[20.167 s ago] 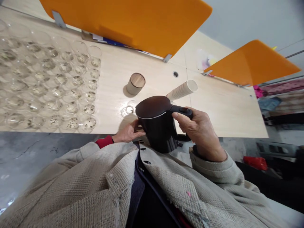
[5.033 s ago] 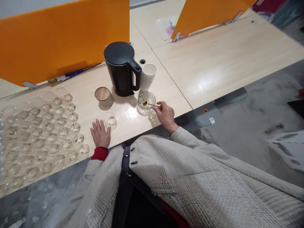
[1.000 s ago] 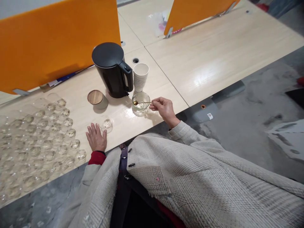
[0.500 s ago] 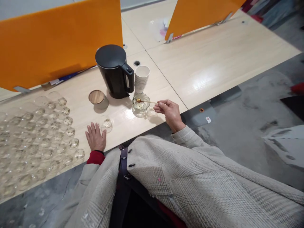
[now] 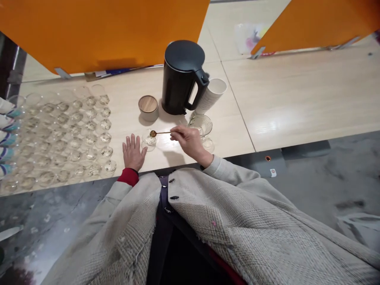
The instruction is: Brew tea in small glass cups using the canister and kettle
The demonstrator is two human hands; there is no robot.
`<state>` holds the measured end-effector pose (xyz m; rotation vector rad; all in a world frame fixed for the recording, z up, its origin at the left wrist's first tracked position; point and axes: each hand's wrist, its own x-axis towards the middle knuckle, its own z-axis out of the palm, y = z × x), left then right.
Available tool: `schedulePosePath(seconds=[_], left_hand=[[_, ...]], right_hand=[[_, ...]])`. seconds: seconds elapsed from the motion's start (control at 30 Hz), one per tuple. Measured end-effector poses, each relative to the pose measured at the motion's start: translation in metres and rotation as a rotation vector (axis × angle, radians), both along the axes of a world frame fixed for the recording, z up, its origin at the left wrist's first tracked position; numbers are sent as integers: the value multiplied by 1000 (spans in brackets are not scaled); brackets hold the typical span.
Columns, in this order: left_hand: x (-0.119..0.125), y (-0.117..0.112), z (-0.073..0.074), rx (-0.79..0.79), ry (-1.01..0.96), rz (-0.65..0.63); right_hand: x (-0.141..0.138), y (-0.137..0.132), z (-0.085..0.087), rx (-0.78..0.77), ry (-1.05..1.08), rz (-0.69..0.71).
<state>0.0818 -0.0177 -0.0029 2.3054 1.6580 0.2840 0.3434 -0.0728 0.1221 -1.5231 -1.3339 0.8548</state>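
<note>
My right hand [image 5: 190, 142] pinches the thin handle of a small gold spoon [image 5: 162, 133]. The spoon's bowl is over a small clear cup [image 5: 150, 141] that has dark flecks in it. Flat on the table, my left hand [image 5: 133, 153] lies with fingers spread, just left of that cup and holding nothing. A ribbed glass bowl [image 5: 204, 124] with some green bits inside stands behind my right hand, partly hidden by it. Close to the bowl's front is a clear round lid or small dish [image 5: 208, 145].
A black kettle [image 5: 181, 79] stands at the back, beside stacked paper cups [image 5: 215, 91] and a canister with a wooden lid [image 5: 148, 107]. Rows of small clear cups [image 5: 75, 134] cover the table's left part. Orange dividers [image 5: 118, 31] rise behind.
My right hand has carried the spoon left, from the glass bowl to over the small clear cup. The view has swung left. My left hand stays flat on the table.
</note>
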Motion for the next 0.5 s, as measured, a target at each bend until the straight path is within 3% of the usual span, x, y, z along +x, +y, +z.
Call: schedulePosePath(seconds=[0.1,0.2,0.5], left_hand=[[0,-1,0,-5,8,-5],[0,-1,0,-11,-3,-7],[1,-3,1,-23,-7,-6]], right_hand=[[-20,15,0,-52,-510,185],[-36,24,3,-135,-821,321],[-43,21,3,-143,-908,339]])
